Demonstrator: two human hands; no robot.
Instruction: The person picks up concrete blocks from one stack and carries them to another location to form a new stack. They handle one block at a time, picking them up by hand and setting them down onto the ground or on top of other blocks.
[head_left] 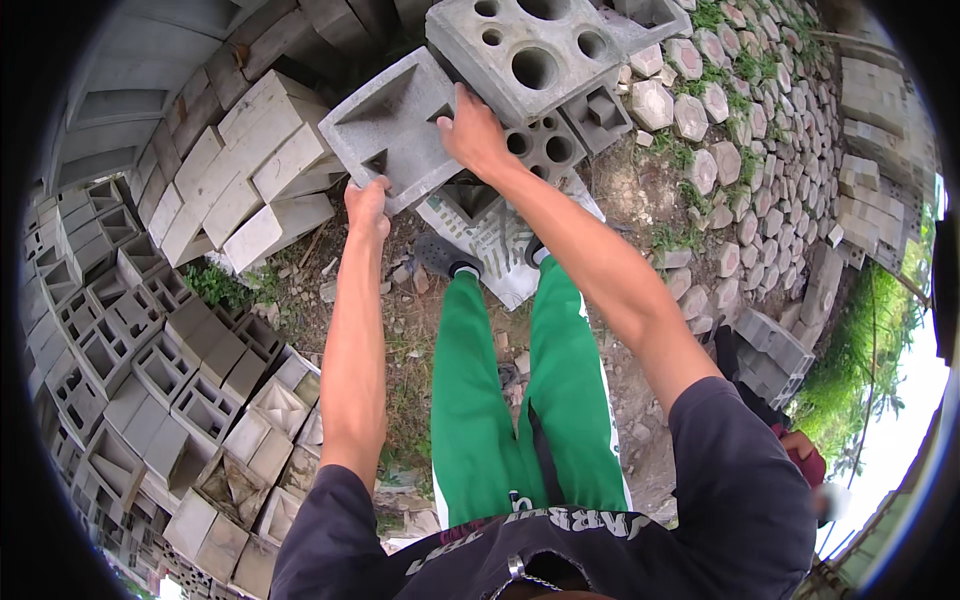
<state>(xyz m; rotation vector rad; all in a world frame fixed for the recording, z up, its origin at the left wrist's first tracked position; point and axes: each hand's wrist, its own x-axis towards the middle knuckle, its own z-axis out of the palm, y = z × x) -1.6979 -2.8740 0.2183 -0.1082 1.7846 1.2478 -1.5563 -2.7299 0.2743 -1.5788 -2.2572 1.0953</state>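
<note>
A grey concrete block (pixel 395 125) with a recessed, slanted face is tilted between my two hands. My left hand (pixel 368 208) has its fingers closed on the block's near left corner. The fingers of my right hand (pixel 472 130) are closed over its right edge, thumb on the recessed face. Right beside it is a larger concrete block with round holes (pixel 530 70). Beneath them, a smaller block with round holes (pixel 552 148) and a block with a square, angular recess (pixel 600 115) sit by a printed white sack (pixel 515 275) near my feet.
Stacked hollow ventilation blocks (pixel 160 370) fill the left side. Pale solid blocks (pixel 245 165) lean in a pile at the upper left. Hexagonal pavers (pixel 740 190) lie in rows to the right, with grey blocks (pixel 770 355) nearby. Rubble and weeds cover the ground.
</note>
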